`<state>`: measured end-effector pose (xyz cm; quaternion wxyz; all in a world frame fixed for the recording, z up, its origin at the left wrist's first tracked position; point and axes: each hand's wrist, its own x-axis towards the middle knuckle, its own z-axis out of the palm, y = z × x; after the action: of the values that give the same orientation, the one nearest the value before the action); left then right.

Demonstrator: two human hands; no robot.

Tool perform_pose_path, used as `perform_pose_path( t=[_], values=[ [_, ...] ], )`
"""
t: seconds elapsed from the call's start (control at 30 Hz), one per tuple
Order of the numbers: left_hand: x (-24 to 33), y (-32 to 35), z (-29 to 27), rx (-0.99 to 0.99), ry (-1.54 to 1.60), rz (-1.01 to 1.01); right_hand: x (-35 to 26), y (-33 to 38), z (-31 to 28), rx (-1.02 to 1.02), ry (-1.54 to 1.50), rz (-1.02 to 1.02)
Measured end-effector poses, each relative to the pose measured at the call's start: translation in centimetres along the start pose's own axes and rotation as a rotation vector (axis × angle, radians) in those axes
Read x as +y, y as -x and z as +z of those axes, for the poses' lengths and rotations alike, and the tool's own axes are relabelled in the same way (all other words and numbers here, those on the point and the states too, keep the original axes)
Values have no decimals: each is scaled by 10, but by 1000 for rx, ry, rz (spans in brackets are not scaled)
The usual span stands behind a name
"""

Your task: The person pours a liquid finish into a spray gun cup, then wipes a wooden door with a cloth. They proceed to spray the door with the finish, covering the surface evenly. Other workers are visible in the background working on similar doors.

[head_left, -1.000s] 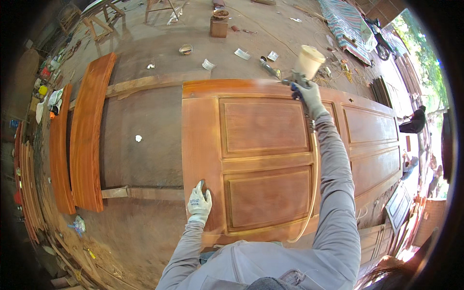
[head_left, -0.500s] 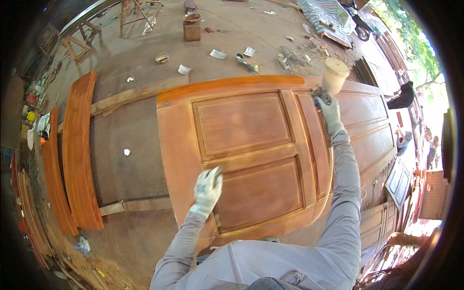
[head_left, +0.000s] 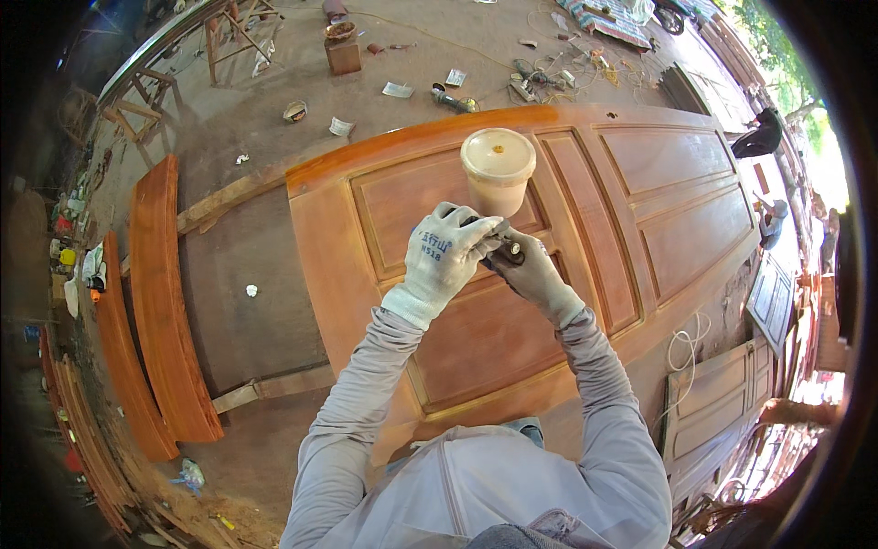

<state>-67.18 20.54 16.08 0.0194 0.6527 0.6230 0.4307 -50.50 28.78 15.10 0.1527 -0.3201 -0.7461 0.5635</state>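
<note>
A paint spray gun (head_left: 501, 247) with a large whitish lidded cup (head_left: 498, 183) on top is held in front of me, over a brown panelled wooden door (head_left: 485, 352). My right hand (head_left: 541, 285), in a white work glove, wraps round the gun's body. My gloved left hand (head_left: 441, 258) meets it from the left, with thumb and fingers pinched on the gun just below the cup. The gloves hide most of the gun. An orange-brown stain dot marks the cup's lid. The door's far edge looks glossier and more orange than its panels.
Two orange-brown boards (head_left: 169, 302) lie at the left on wooden rails (head_left: 274, 386). Beyond the door are an angle grinder (head_left: 453, 99), tangled cords (head_left: 567, 78) and a wooden block (head_left: 344, 59). A pale hose (head_left: 686, 348) coils at the right, near more doors (head_left: 718, 403).
My right hand has brought the spray gun back from the door's far right to the middle. My left hand has risen from the door's left side and taken hold of the gun.
</note>
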Motion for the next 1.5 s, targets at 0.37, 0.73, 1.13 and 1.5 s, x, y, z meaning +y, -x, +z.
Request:
perform_pose_path(
  t=[0.37, 0.73, 1.13, 1.5],
  values=[
    [26, 43, 1, 81, 91, 10, 8, 48, 28, 38, 1, 16],
    [31, 137, 66, 255, 1863, -1328, 8, 103, 48, 152, 49, -97],
    [59, 215, 93, 533, 1837, -1492, 0, 178, 62, 15, 726, -202],
    [58, 209, 74, 506, 1839, -1509, 0, 167, 74, 176, 1108, -353]
  ],
)
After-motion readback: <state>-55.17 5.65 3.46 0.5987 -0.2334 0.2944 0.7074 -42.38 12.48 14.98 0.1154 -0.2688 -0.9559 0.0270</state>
